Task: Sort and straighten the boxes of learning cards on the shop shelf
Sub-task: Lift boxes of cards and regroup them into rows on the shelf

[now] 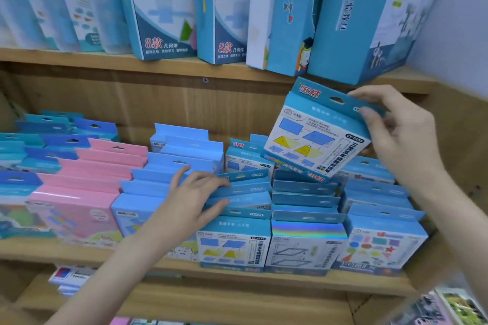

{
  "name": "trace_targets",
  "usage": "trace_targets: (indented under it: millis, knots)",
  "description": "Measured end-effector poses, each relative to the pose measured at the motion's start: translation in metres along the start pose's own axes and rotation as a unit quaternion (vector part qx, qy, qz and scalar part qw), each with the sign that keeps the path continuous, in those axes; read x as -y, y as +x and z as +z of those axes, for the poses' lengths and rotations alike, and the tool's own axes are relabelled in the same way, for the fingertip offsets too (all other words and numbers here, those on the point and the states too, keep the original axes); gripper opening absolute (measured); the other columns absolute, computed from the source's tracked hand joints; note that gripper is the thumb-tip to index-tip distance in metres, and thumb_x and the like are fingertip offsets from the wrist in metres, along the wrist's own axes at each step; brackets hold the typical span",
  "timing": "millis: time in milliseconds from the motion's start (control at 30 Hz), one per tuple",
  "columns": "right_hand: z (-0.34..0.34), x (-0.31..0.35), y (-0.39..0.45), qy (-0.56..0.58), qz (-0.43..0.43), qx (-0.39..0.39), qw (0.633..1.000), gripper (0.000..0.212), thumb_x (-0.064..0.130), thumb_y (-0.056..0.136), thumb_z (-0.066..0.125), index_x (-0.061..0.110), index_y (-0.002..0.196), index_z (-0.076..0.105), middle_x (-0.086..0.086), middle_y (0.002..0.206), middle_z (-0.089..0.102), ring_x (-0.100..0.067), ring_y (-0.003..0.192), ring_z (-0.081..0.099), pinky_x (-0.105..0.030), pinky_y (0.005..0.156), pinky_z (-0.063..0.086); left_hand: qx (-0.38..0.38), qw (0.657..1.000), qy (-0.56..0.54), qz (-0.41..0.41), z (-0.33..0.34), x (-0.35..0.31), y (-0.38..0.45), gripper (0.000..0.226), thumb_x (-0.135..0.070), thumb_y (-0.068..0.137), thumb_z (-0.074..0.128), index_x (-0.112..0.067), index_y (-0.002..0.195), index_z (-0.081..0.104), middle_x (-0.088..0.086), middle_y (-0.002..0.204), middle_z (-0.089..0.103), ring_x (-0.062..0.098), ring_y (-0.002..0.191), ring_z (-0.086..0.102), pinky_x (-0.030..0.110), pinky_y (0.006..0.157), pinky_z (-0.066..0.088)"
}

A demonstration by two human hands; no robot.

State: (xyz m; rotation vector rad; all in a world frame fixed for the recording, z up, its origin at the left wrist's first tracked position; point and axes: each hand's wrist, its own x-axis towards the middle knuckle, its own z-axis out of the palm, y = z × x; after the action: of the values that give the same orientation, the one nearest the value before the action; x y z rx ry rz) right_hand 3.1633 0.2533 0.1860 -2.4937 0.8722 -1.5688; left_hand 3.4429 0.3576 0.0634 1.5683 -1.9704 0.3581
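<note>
My right hand [396, 129] pinches the hanging tab of a blue box of learning cards [314, 137] printed with blue and yellow shapes, and holds it tilted in the air above the middle shelf. My left hand [195, 192] rests on the row of matching blue boxes [237, 219], its fingers pressing against the tabs of the boxes near the front. Rows of blue boxes [306, 208] and pink boxes [87, 174] stand one behind another on the wooden shelf [79, 250].
Tall blue and white boxes [163, 8] stand on the upper shelf [105, 60] just above the held box. A wooden side wall [464, 140] closes the shelf on the right. More goods lie on the lower shelf [71, 277].
</note>
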Motion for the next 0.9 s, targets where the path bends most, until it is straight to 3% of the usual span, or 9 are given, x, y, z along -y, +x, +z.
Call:
trace_targets:
  millis: [67,167,300,400,533,700,900]
  knots:
    - [0.018,0.001,0.002,-0.004,-0.015,-0.018,1.0,0.023,0.001,0.09,0.047,0.011,0.108,0.059,0.015,0.1,0.058,0.002,0.085,0.054,-0.01,0.076,0.045,-0.008,1.0,0.001,-0.002,0.001,0.002,0.0,0.041,-0.052,0.09,0.035,-0.023,0.105,0.058,-0.01,0.092,0.066,0.005,0.098,0.046,0.038,0.101,0.018]
    - [0.048,0.004,0.004,0.008,-0.024,-0.044,0.999,0.023,0.0,0.092,0.045,0.006,0.109,0.059,0.006,0.102,0.058,-0.003,0.088,0.054,-0.016,0.076,0.046,-0.002,1.0,0.008,0.01,0.003,0.005,0.0,0.052,-0.056,0.093,0.024,-0.022,0.106,0.062,-0.01,0.091,0.066,0.007,0.1,0.045,0.04,0.101,0.02]
    - [0.08,0.003,0.009,-0.007,-0.056,-0.054,0.997,0.022,-0.003,0.092,0.044,0.0,0.109,0.058,-0.005,0.101,0.062,-0.001,0.09,0.05,-0.006,0.081,0.039,-0.007,1.0,0.005,0.012,0.0,0.007,0.003,0.04,-0.051,0.083,0.044,-0.024,0.105,0.063,-0.012,0.098,0.064,0.007,0.104,0.043,0.039,0.102,0.017]
    - [0.097,-0.007,0.01,-0.011,-0.072,-0.041,0.997,0.022,-0.001,0.092,0.043,0.0,0.11,0.057,-0.011,0.101,0.063,-0.001,0.09,0.049,-0.005,0.081,0.038,-0.01,1.0,0.011,0.004,-0.008,0.014,0.009,0.052,-0.061,0.073,0.049,-0.026,0.112,0.055,-0.012,0.105,0.061,0.006,0.106,0.043,0.037,0.104,0.016]
    - [0.111,-0.022,0.011,-0.002,-0.063,0.021,0.998,0.022,0.003,0.093,0.042,0.004,0.11,0.056,-0.005,0.102,0.061,0.001,0.088,0.049,-0.009,0.076,0.044,0.002,1.0,0.0,-0.026,-0.013,0.03,0.013,0.058,-0.067,0.073,0.045,-0.024,0.109,0.059,-0.01,0.104,0.061,0.005,0.105,0.042,0.035,0.105,0.014]
    - [0.103,-0.032,0.029,-0.017,-0.061,0.063,0.996,0.023,-0.002,0.091,0.045,0.007,0.107,0.058,0.009,0.102,0.056,0.001,0.092,0.05,-0.004,0.083,0.035,0.041,0.999,0.025,-0.006,-0.003,0.041,0.013,0.063,-0.071,0.084,0.022,-0.028,0.092,0.067,-0.015,0.103,0.062,0.008,0.106,0.042,0.04,0.096,0.036]
    - [0.112,-0.03,0.035,-0.016,-0.065,0.157,0.985,0.021,0.003,0.092,0.045,0.013,0.106,0.057,0.013,0.102,0.057,0.002,0.092,0.05,-0.003,0.081,0.036,0.036,0.998,0.047,0.006,0.001,0.041,0.015,0.066,-0.068,0.087,0.017,-0.027,0.09,0.068,-0.014,0.102,0.064,0.009,0.106,0.042,0.036,0.08,0.047]
